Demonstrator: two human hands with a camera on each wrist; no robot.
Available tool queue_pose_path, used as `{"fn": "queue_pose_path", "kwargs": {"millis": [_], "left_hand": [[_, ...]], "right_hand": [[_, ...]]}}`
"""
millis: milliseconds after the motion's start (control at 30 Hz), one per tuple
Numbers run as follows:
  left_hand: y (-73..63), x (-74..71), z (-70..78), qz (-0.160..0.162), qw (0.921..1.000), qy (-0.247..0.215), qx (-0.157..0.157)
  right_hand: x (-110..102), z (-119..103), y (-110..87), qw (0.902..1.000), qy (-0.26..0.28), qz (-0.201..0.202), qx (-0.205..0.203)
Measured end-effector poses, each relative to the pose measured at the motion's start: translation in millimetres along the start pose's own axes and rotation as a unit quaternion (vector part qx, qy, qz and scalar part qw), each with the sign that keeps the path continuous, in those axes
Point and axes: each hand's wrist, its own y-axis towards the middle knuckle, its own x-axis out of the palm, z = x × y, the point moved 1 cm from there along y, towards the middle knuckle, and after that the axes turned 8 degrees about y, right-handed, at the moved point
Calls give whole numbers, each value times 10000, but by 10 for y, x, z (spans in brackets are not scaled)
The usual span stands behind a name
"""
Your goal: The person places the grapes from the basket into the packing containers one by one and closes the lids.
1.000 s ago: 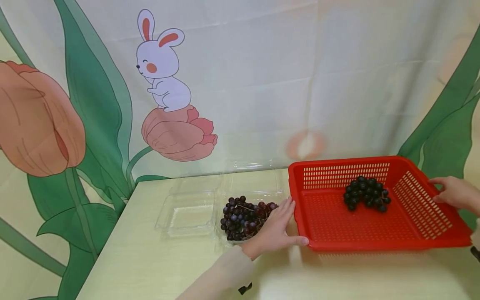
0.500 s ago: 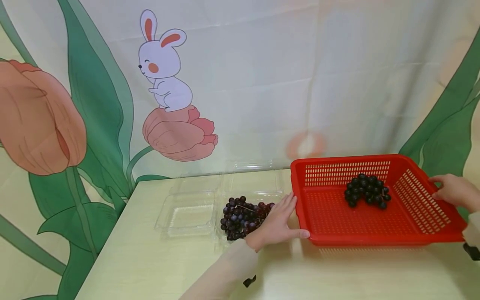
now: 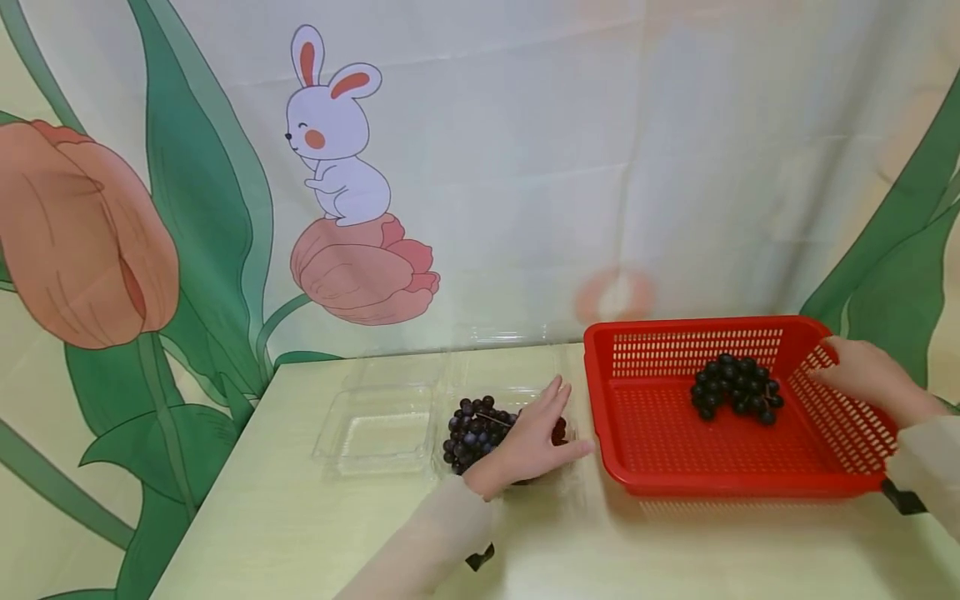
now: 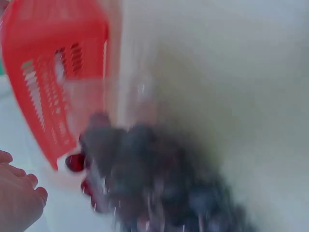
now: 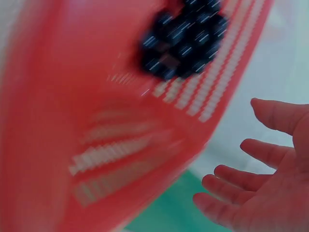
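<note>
A red plastic basket stands at the right of the table, with a bunch of dark grapes toward its back right. To its left, a clear plastic clamshell box holds more grapes, some purple-red. My left hand is over that box, fingers extended and thumb toward the basket, hiding part of the grapes. Above the basket's right side is my right hand; in the right wrist view its fingers are spread and hold nothing. Both wrist views are blurred.
Another clear clamshell box lies on the table left of the grapes, its lid folded back. Behind the table hangs a cloth printed with a rabbit and tulips. The table's left edge runs diagonally.
Both hands have come off the basket's rim: the left moved left over the boxed grapes, the right moved left and slightly up. The basket shifted slightly, then stayed in place.
</note>
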Motion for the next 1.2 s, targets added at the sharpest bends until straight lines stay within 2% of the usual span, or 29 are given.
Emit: {"fn": "queue_pose_path", "kwargs": {"millis": [67,133,267,467,767,1033,1200], "left_hand": [[-30,-96,-68,100,9998,-119,-104],[-63,-186,-140,147,9989,-348,-266],[-115,-314,-297,282,9969,-557,-479],[-193,-426,-504,534,9944,-546,-729],[-269,-484,-778,643,9899,-533,-1146],[-282,-495,-979,784,9806,-749,-1636],[-293,-496,-1072,872,9758,-828,-1825]], "right_hand": [[25,-162,30,9995,-144,48,-275],[64,-317,52,9987,13,20,-508],[183,-615,57,9969,300,63,-727],[376,-1003,29,9922,828,-4,-933],[654,-1389,49,9814,1508,-251,-1163],[896,-1638,62,9712,1804,-370,-1514],[1002,-1762,65,9649,2079,-491,-1527]]}}
